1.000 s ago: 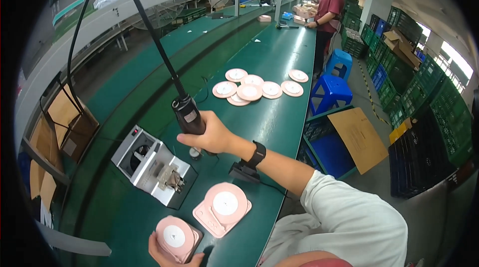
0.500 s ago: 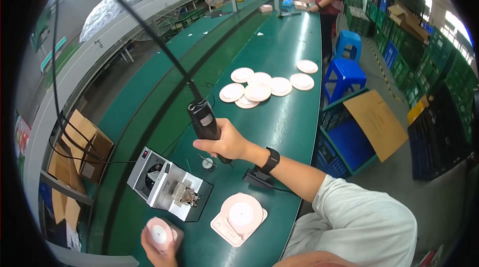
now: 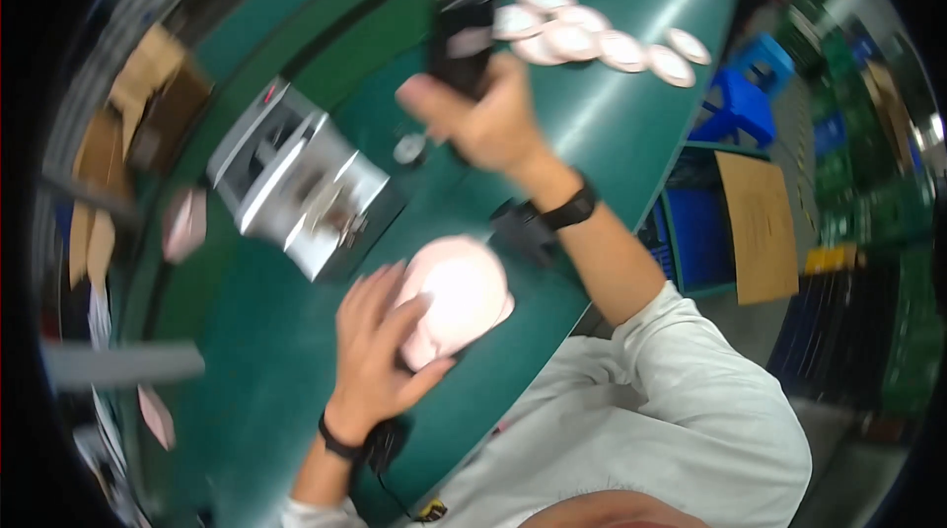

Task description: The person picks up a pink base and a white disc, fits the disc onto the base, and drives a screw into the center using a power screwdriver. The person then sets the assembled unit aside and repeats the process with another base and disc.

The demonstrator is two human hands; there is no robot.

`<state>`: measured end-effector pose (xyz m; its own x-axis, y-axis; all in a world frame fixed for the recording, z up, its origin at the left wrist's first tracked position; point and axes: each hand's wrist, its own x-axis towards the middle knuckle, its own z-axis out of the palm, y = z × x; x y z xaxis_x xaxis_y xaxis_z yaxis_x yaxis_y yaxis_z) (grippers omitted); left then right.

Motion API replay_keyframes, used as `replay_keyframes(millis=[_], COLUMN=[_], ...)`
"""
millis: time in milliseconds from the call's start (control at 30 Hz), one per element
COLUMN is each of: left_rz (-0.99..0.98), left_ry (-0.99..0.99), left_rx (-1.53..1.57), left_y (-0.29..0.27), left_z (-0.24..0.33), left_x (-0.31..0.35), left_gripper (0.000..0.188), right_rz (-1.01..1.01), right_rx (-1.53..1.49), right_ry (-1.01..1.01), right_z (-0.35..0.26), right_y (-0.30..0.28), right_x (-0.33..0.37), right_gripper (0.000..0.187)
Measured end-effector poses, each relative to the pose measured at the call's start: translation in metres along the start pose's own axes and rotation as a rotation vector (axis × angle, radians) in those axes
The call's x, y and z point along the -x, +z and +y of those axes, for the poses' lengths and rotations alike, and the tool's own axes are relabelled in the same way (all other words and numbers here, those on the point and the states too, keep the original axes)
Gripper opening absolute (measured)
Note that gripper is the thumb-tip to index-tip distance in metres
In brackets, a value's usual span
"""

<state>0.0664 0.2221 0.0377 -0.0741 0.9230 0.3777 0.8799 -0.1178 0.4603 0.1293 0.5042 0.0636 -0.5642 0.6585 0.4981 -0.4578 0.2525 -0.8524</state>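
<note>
My right hand (image 3: 488,119) grips a black hanging power screwdriver (image 3: 462,35) above the green bench (image 3: 612,134). My left hand (image 3: 380,351) rests on the near edge of a pink part with a round white centre (image 3: 456,296), fingers curled around it. The picture is blurred by motion. Left of the hands stands a grey metal fixture box (image 3: 296,193). A small round piece (image 3: 409,146) lies on the bench below the screwdriver.
Several round white-and-pink parts (image 3: 592,40) lie in a cluster farther along the bench. A black block (image 3: 523,230) sits by my right forearm. Blue stools and bins (image 3: 735,104) and a cardboard sheet (image 3: 760,227) stand at the right. Cardboard boxes (image 3: 148,84) are at the left.
The view has tilted down and blurred. My left hand moved from the small round part at the bench edge onto the larger pink part. My right hand still holds the screwdriver.
</note>
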Motion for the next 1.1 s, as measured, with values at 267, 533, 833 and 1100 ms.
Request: replay_keyframes(millis=[267,533,833,1100], left_rz=[0.032,0.097,0.16,0.186], left_ry=[-0.071,-0.161,-0.177,-0.167], left_rx=[0.094,0.077,0.209,0.207], left_y=[0.022,0.008,0.011,0.01], left_z=[-0.01,-0.022,-0.024,-0.029], left_x=[0.03,0.044,0.038,0.051], left_gripper=[0.074,0.084,0.085,0.091], right_rz=[-0.146,-0.361,-0.718,-0.681], right_rx=[-0.133,-0.328,-1.019,-0.315], right_ry=[-0.16,-0.107,-0.243,0.072], right_z=[-0.033,-0.091,-0.027,-0.093], right_y=[0.021,0.108,0.123,0.083], right_x=[0.004,0.007,-0.024,0.023], right_gripper=[0.015,0.016,0.024,0.021])
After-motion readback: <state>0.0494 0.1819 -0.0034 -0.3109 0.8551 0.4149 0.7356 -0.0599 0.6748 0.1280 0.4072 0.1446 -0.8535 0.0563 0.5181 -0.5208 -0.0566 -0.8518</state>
